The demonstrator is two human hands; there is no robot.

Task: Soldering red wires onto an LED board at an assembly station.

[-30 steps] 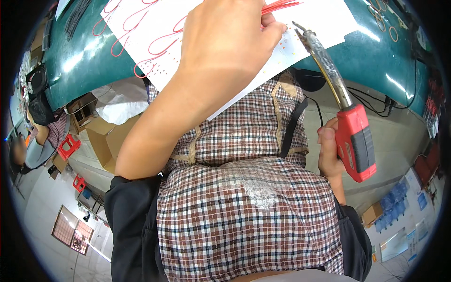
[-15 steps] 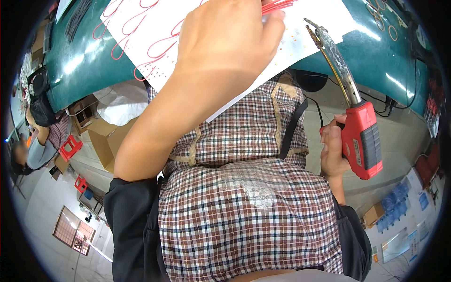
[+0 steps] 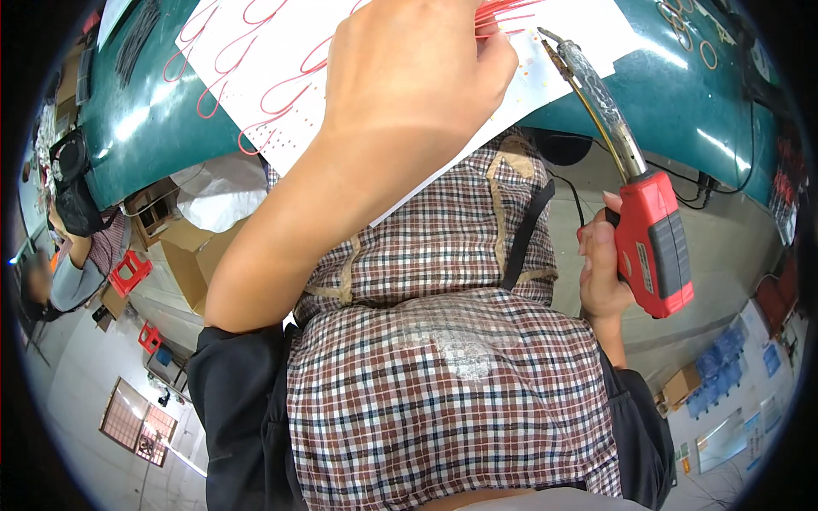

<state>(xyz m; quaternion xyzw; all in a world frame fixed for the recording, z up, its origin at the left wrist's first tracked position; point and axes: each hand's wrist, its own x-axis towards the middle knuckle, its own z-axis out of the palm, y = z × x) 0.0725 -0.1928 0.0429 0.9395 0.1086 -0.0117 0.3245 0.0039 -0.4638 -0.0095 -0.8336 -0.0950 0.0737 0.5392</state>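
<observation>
My left hand [image 3: 417,68] is closed around a bundle of thin red wires [image 3: 504,10], whose ends stick out to the right past the thumb. Its fingertips are partly cut off by the top edge. My right hand [image 3: 603,272] grips a red and black soldering gun [image 3: 654,243] by its handle. The gun's dark, worn tip points up and left, close to the wire ends but apart from them, with a thin brass-coloured feed tube alongside the barrel. White paper [image 3: 298,128] lies beneath the wires, and several looped red wires [image 3: 230,60] are spread over its left part.
The green table [image 3: 145,119] curves across the top. Dark strands [image 3: 136,38] lie at far left, and tan rings [image 3: 709,54] at right. A black cable [image 3: 724,194] runs near the right edge. Below the table stand an open cardboard box [image 3: 192,264] and red stools [image 3: 129,272]; another person sits far left.
The soldering gun has shifted slightly up and left, its tip nearer the wire ends. My left hand still holds the wires, which fan out a little more. The view has moved slightly.
</observation>
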